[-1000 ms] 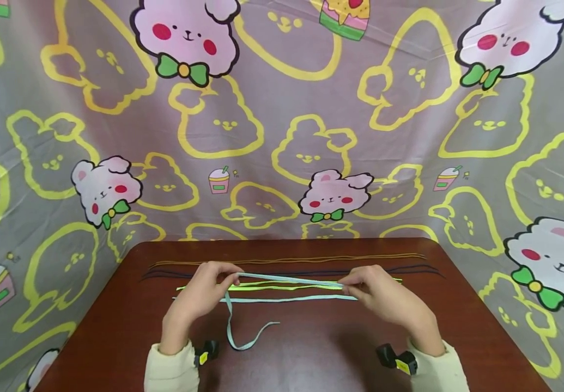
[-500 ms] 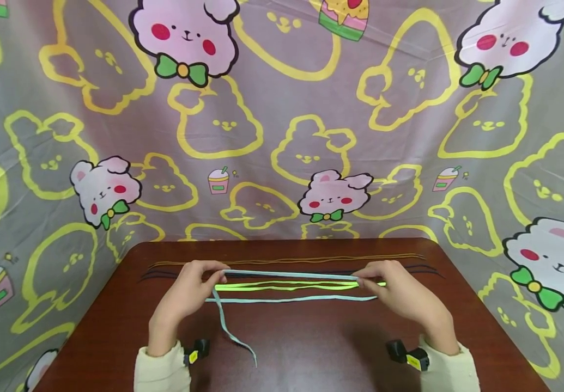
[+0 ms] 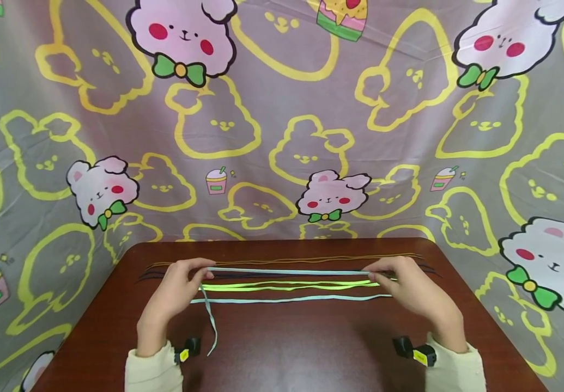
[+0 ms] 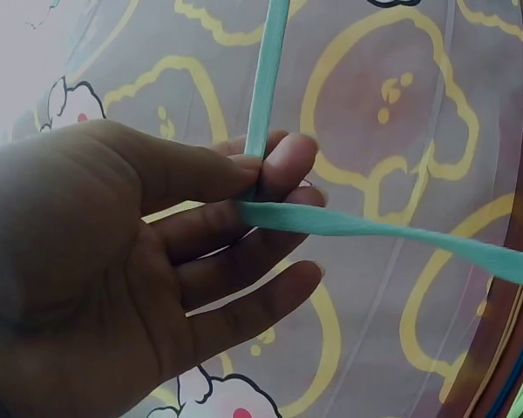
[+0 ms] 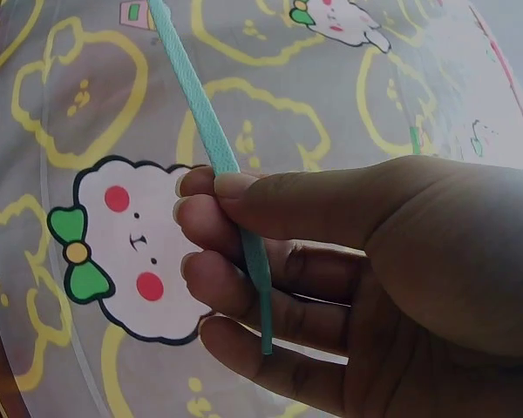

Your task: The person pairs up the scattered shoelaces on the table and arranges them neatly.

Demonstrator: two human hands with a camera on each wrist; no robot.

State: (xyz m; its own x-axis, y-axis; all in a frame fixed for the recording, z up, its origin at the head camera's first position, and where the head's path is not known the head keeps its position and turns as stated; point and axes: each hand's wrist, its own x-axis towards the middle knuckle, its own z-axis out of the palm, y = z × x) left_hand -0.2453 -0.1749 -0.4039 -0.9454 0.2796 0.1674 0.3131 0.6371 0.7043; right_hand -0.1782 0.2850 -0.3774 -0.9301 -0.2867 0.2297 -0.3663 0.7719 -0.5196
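A flat light-blue shoelace (image 3: 286,271) is stretched nearly level between both hands, above the table. My left hand (image 3: 176,288) pinches it between thumb and forefinger; in the left wrist view the lace (image 4: 383,228) bends at the pinch and runs off loose, and the other fingers are spread. That loose tail (image 3: 211,321) hangs down toward the table. With thumb and fingertips my right hand (image 3: 414,288) pinches the lace near its other end; the right wrist view shows the narrow tip (image 5: 266,322) lying across the fingers.
On the brown table (image 3: 282,337) several laces lie side by side: another light-blue lace (image 3: 282,300), yellow-green laces (image 3: 282,285), dark laces (image 3: 242,274) and brown laces (image 3: 282,261) farthest back. A printed cloth (image 3: 262,141) hangs behind and at the sides.
Both hands have moved apart, the left hand leftward and the right hand rightward. The held stretch of lace has grown longer, and its loose tail has shifted left and hangs straighter.
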